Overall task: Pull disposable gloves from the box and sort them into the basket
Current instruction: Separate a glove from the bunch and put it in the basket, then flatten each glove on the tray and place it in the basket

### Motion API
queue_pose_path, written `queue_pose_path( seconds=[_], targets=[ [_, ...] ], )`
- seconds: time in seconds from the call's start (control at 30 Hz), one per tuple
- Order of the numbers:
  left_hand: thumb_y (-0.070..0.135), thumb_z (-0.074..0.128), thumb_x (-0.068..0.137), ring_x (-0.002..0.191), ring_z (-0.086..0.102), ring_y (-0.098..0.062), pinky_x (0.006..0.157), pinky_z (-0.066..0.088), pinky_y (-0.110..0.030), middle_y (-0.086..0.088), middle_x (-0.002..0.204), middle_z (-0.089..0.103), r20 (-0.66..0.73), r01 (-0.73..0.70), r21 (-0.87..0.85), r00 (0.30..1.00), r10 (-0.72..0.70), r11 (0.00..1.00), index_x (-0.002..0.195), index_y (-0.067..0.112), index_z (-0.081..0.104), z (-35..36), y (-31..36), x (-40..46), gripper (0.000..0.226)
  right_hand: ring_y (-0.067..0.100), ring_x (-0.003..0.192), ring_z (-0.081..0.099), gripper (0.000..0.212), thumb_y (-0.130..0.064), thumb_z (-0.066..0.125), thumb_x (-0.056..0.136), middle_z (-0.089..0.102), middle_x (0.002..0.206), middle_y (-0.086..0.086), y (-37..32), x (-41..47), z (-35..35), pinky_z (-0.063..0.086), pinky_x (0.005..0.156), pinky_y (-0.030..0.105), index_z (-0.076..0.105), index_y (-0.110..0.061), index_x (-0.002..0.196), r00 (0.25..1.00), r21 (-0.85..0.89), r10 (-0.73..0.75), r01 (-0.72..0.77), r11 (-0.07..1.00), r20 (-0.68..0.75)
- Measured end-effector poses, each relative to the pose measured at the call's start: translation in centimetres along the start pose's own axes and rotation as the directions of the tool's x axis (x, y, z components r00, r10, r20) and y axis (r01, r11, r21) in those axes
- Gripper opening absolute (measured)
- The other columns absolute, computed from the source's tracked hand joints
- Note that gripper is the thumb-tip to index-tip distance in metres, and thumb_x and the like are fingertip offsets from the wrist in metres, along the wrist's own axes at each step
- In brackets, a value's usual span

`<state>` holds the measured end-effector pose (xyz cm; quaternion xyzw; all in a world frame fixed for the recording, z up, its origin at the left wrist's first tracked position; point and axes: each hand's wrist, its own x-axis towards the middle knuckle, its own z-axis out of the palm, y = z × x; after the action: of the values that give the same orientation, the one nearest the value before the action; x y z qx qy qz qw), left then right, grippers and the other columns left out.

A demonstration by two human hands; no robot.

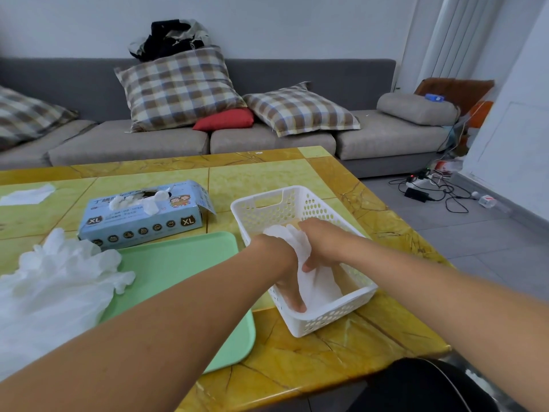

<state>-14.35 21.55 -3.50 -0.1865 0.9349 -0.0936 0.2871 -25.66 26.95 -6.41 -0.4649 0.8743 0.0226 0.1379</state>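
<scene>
Hands inside basket walls

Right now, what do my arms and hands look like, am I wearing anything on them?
Both forearms are bare, with no sleeves in view. The left hand and right hand are bare too: no glove, watch, ring or bracelet shows on either.

1 basket, 1 glove box, 1 green tray, 1 loose glove pile, 2 hands, 3 plaid pillows, 1 red cushion.
</scene>
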Motion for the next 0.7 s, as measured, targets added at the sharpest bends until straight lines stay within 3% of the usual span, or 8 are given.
queue_pose_path(
  seconds=[0.1,0.17,0.27,0.37,0.43,0.57,0.63,0.7],
  targets=[
    [0.082,0.063,0.073,0.098,0.048,-0.025,0.097,0.048,-0.035,0.001,0.105,0.051,0.000,-0.004,0.020,1.000,0.004,1.000,0.137,0.023,0.053,-0.3,0.3,-0.6,0.087,0.029,0.132,0.048,0.092,-0.039,0.087,0.075,0.037,0.148,0.005,0.4,-0.8,-0.3,0.047,0.101,0.042,0.036,-0.014,0.148,0.995,-0.003,-0.055,0.055,0.998,-0.085],
    [0.078,0.063,0.077,0.096,0.049,-0.025,0.098,0.049,-0.036,0.000,0.093,0.050,-0.019,-0.010,0.033,1.000,0.010,0.999,0.125,0.022,0.056,-0.3,0.5,-1.0,0.075,0.028,0.120,0.053,0.082,-0.042,0.088,0.071,0.045,0.137,0.003,0.2,-1.9,-1.2,0.051,0.091,0.042,0.046,-0.019,0.138,0.986,-0.085,-0.100,0.089,0.992,-0.134],
    [0.081,0.057,0.078,0.098,0.048,-0.024,0.095,0.045,-0.035,0.002,0.097,0.052,0.002,-0.022,0.033,1.000,0.022,0.999,0.132,0.024,0.056,-0.4,0.5,-1.4,0.079,0.020,0.093,0.061,0.047,-0.045,0.090,0.068,0.061,0.100,-0.005,-0.5,-3.1,-1.8,0.055,0.082,0.037,0.062,-0.021,0.097,0.986,-0.095,-0.136,0.145,0.985,0.095],
    [0.070,0.067,0.080,0.095,0.045,-0.022,0.087,0.043,-0.032,0.006,0.082,0.042,-0.072,-0.067,0.038,0.995,0.069,0.997,0.138,0.030,0.052,-0.6,0.3,-1.8,0.072,0.021,0.101,0.062,0.056,-0.038,0.092,0.068,0.059,0.108,-0.005,-0.9,-3.5,-0.8,0.058,0.088,0.037,0.062,-0.020,0.112,0.946,-0.057,-0.114,0.137,0.989,0.303],
    [0.059,0.073,0.081,0.095,0.045,-0.021,0.085,0.045,-0.032,0.004,0.087,0.043,-0.075,-0.083,0.041,0.993,0.086,0.996,0.138,0.027,0.052,-0.6,-0.1,-1.9,0.069,0.024,0.107,0.061,0.069,-0.031,0.091,0.069,0.057,0.121,-0.001,-1.0,-3.5,-0.6,0.056,0.086,0.035,0.055,-0.019,0.127,0.958,-0.132,-0.120,0.159,0.978,0.261],
    [0.059,0.075,0.078,0.103,0.054,-0.023,0.090,0.050,-0.033,0.001,0.109,0.054,-0.027,-0.079,0.015,0.996,0.079,0.997,0.136,0.021,0.054,0.4,-1.4,-1.4,0.073,0.023,0.107,0.060,0.067,-0.032,0.092,0.069,0.054,0.125,-0.002,-1.2,-3.9,-1.8,0.057,0.089,0.039,0.057,-0.023,0.125,0.962,-0.126,-0.117,0.151,0.980,0.248],
    [0.055,0.071,0.083,0.113,0.058,-0.024,0.094,0.050,-0.035,0.000,0.124,0.059,-0.133,-0.099,-0.087,0.987,0.087,0.991,0.138,0.021,0.053,0.6,-3.0,-1.7,0.067,0.023,0.109,0.060,0.059,-0.035,0.089,0.073,0.058,0.124,-0.003,-2.4,-4.4,-3.4,0.055,0.093,0.040,0.062,-0.021,0.124,0.967,-0.124,-0.140,0.169,0.978,0.214],
    [0.041,0.065,0.091,0.115,0.060,-0.025,0.096,0.051,-0.037,-0.003,0.127,0.061,-0.316,-0.155,-0.226,0.946,0.078,0.962,0.131,0.018,0.059,0.6,-5.5,-2.8,0.046,0.022,0.105,0.063,0.043,-0.034,0.084,0.080,0.066,0.115,-0.002,-4.2,-4.9,-5.2,0.053,0.092,0.041,0.068,-0.018,0.116,0.977,-0.094,-0.208,0.212,0.973,0.052]
  ],
)
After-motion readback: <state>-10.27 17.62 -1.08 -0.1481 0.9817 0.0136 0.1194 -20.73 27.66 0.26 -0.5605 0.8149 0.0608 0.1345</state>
